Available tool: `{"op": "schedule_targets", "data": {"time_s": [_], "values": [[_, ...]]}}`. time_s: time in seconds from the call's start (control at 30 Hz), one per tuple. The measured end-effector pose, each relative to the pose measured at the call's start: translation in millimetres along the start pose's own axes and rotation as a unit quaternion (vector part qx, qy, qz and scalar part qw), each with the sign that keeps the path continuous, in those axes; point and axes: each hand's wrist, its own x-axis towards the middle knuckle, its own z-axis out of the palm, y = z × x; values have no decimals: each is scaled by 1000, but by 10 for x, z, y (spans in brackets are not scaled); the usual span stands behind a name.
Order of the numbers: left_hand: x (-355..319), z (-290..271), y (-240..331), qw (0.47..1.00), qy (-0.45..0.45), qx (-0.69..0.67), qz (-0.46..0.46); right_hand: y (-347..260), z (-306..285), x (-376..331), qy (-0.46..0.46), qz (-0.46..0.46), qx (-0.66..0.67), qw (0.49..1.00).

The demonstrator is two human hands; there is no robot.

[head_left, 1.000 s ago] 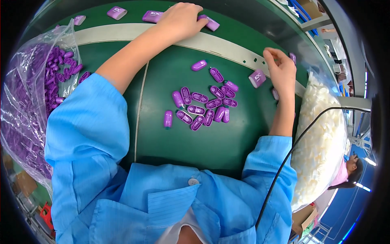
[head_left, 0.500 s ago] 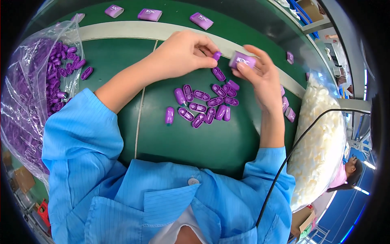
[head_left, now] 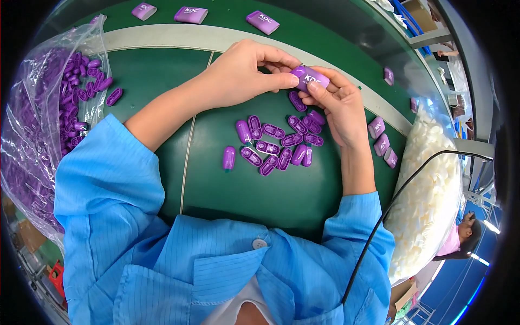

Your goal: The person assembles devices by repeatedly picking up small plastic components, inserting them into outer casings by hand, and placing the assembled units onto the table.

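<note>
Closest to the table's (head_left: 260, 192) near edge there's bare green, and then come the loose purple caps (head_left: 267, 147), scattered over the middle, plenty of them untouched, some hollow side up, some showing smooth rounded backs, one lone cap (head_left: 229, 157) off to the left. Over by the right edge, three lavender cases (head_left: 382, 144) lie in a short row beside a bag of pale pieces (head_left: 425, 195), and whether their ends are closed I can't tell. At the left edge, a clear bag (head_left: 32, 135) bulges with many more caps, so supply is far from spent. Now up to the action, above the table's far side: the right hand (head_left: 344, 111) has a lavender case (head_left: 314, 77) pinched between thumb and fingers, while the left hand (head_left: 241, 73) closes thumb and fingertips on a darker cap (head_left: 297, 71) at that case's left end. I'd call this one midway: cap and case are together, but fingers hide whether it's fully home. The case looks glossy, flattish, round-edged, with white print across its face. Farther still, past the pale strip (head_left: 157, 40), more cases (head_left: 190, 15) sit spaced along the green band (head_left: 336, 54).
</note>
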Motion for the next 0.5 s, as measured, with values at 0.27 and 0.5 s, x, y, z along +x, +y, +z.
{"op": "schedule_targets", "data": {"time_s": [0.27, 0.5], "values": [[-3, 7, 20, 999, -23, -24, 4, -27, -6, 6, -7, -16, 13, 1000], [15, 2, 6, 987, 55, -149, -32, -60, 119, -33, 25, -30, -16, 999]]}}
